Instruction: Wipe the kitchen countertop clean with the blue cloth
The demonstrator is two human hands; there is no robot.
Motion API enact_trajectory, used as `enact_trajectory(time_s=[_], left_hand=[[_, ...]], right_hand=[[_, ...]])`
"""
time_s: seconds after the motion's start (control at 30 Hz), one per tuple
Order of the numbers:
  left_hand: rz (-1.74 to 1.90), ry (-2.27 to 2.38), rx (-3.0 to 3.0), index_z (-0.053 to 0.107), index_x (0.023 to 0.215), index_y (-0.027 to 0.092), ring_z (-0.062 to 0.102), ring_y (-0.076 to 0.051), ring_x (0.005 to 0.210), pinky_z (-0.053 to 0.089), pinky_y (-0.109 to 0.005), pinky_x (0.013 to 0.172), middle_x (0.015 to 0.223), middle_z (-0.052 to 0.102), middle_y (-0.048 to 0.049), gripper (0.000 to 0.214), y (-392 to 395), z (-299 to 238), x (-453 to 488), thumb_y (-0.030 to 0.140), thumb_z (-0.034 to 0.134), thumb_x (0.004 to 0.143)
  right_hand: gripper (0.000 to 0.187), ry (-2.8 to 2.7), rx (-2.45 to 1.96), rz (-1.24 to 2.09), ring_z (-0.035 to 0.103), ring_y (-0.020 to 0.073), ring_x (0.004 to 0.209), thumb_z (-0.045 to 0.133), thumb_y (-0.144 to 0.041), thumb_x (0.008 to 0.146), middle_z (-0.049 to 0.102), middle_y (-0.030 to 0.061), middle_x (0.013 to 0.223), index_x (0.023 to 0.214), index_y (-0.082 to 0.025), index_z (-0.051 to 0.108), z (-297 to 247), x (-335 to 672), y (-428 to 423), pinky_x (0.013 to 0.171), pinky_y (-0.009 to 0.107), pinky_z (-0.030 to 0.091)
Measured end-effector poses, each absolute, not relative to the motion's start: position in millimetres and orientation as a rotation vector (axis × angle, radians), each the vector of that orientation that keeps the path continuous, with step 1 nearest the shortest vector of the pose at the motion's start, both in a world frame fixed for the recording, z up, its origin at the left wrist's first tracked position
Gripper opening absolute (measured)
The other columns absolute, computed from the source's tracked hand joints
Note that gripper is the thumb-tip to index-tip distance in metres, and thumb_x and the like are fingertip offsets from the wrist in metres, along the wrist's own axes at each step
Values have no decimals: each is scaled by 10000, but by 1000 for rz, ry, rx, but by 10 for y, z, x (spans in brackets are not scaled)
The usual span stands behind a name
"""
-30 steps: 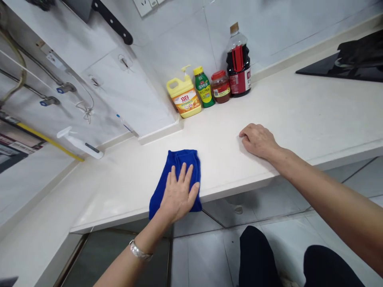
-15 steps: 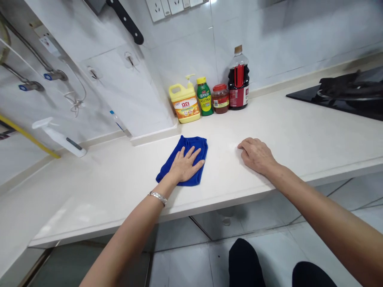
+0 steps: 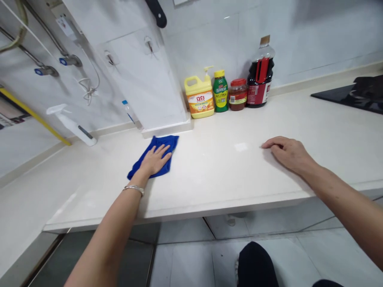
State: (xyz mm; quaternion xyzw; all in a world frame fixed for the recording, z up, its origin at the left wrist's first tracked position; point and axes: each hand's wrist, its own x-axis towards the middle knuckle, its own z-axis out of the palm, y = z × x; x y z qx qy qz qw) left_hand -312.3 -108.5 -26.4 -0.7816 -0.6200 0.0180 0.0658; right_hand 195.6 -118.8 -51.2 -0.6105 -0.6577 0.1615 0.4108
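My left hand (image 3: 155,160) lies flat, fingers spread, pressing on a blue cloth (image 3: 166,142) on the cream countertop (image 3: 215,175). The cloth sits close to the foot of the white wall panel. A silver bracelet circles that wrist. My right hand (image 3: 289,152) rests on the counter farther right with the fingers curled loosely, holding nothing and well apart from the cloth.
Against the back wall stand a yellow detergent jug (image 3: 199,97), a green bottle (image 3: 220,91), a red-lidded jar (image 3: 238,94) and a dark sauce bottle (image 3: 261,75). A white spray bottle (image 3: 72,125) lies at the left. A black hob (image 3: 356,97) is at the right.
My left hand has pushed the blue cloth away from the counter's front edge, back and leftward toward the wall panel. My right hand has stayed resting on the counter.
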Motion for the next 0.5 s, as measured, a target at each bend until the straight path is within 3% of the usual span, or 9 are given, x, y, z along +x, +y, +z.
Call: enact_trajectory(time_s=[0.07,0.2,0.3,0.5], left_hand=[[136,-1959,-2264,518,1456,273,219,-228,1568,156,-534,1283,1654,354,-51,528,-1325,-215,-3598,387,258,1011],[282,-2150,-2048,593,1383,145,230,-308,1559,166,-582,1271,1643,338,-147,537,-1956,-142,-4530,208,284,948],[365,-2316,-1828,555,1423,139,216,-300,1560,180,-582,1270,1655,318,-110,582,-2522,-126,-5121,196,243,934],[351,-2499,-1508,603,1377,173,342,-371,1500,313,-650,1207,1572,472,-113,639,-3594,-141,-5855,341,183,926]], right_hand=[[285,-1648,-1582,424,654,230,899,496,-154,783,760,12,990,784,-277,752,-500,1959,-1199,961,431,499],[289,-1630,-1617,429,649,213,923,508,-176,791,768,11,1020,824,-274,778,-509,1990,-1200,955,396,480],[288,-1617,-1663,441,645,208,922,521,-184,793,768,8,1027,843,-288,785,-530,2026,-1187,941,394,472],[287,-1626,-1675,471,652,206,968,542,-174,792,769,-23,1073,831,-326,783,-553,2079,-1151,984,409,460]])
